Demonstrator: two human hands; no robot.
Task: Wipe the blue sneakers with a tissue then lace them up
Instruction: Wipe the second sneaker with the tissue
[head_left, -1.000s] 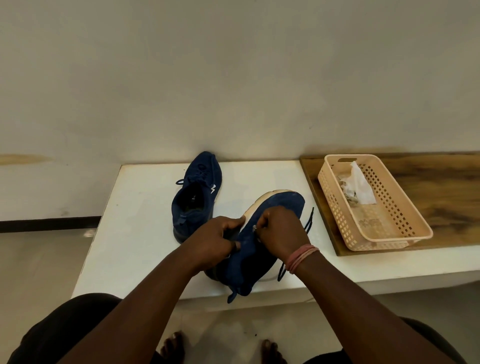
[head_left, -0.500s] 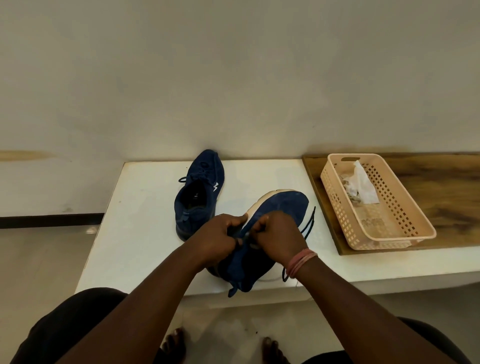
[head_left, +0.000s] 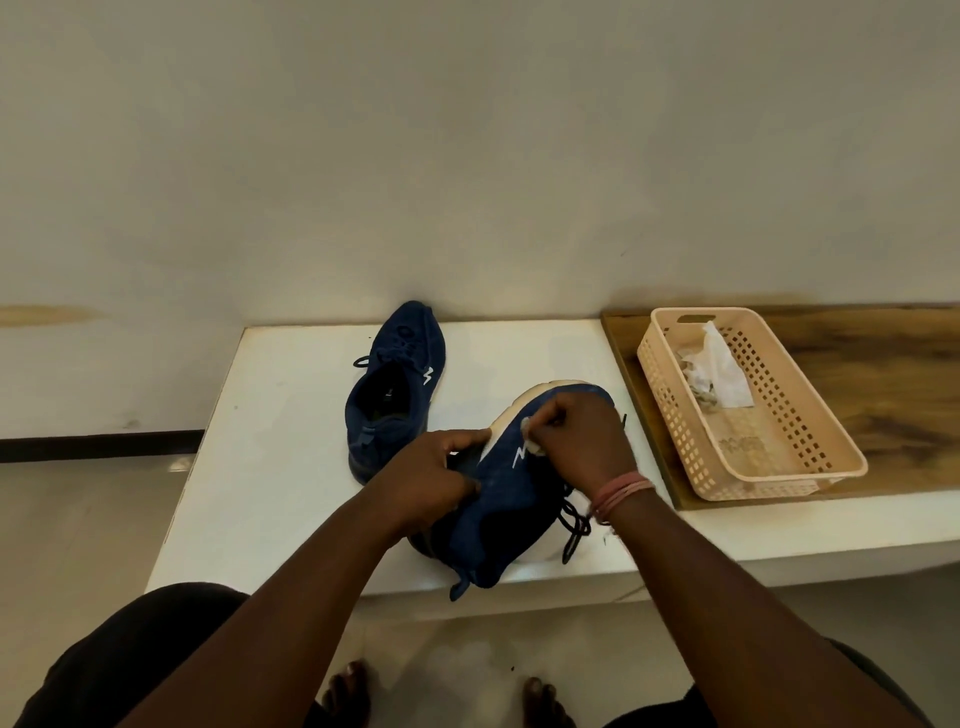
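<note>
Sneaker in hand (head_left: 506, 499): tipped on its side at the table's (head_left: 270, 467) near edge, long axis running from heel toward me up to toe toward the wall.
Change: right hand (head_left: 576, 441) has slid from mid-shoe toward the toe.
Right hand: fingers curled, pinching a tissue (head_left: 530, 441) against the upper.
Left hand (head_left: 431, 478): gripping the sole side.
Second sneaker (head_left: 395, 389): upright, just left, toe to wall.
Basket (head_left: 810, 467): right of sneakers.

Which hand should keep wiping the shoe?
The right hand. It already pinches the tissue against the tilted shoe, while the left hand grips that shoe to steady it.
</note>
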